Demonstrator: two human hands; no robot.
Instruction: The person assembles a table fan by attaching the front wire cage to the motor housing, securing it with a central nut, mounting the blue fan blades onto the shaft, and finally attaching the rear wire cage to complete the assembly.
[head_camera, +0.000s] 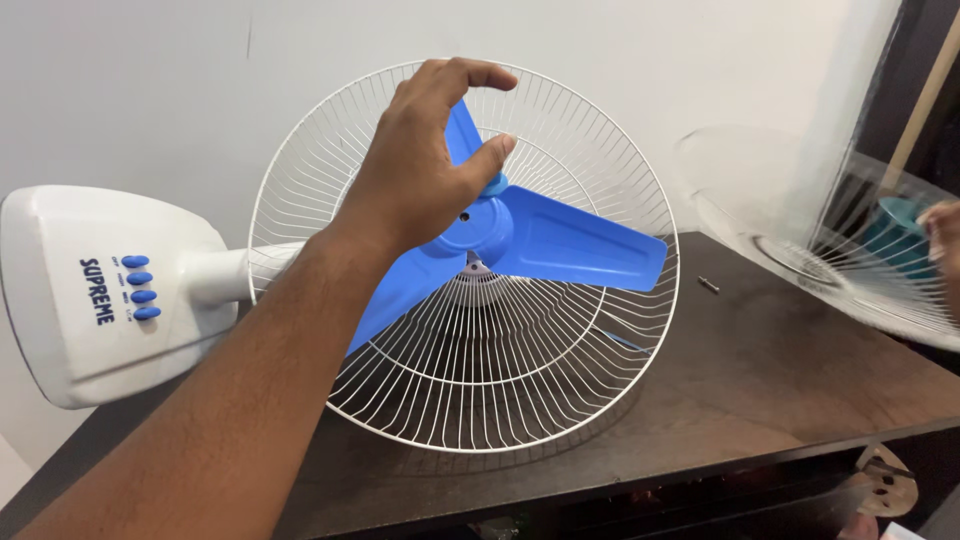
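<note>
A white fan lies on its side on a dark wooden table. Its blue three-blade propeller sits inside the white wire rear guard. My left hand reaches over the hub with fingers curled and apart; the thumb tip touches the small blue cap at the blade's centre. At the far right, my right hand is only partly in view, at the blurred white front guard with a teal centre, which it holds tilted above the table.
The fan's white base, with several blue buttons, lies at the left by a white wall. A small metal screw rests on the table right of the blade. A wooden stick leans at the upper right. A metal bracket sits below the table's front edge.
</note>
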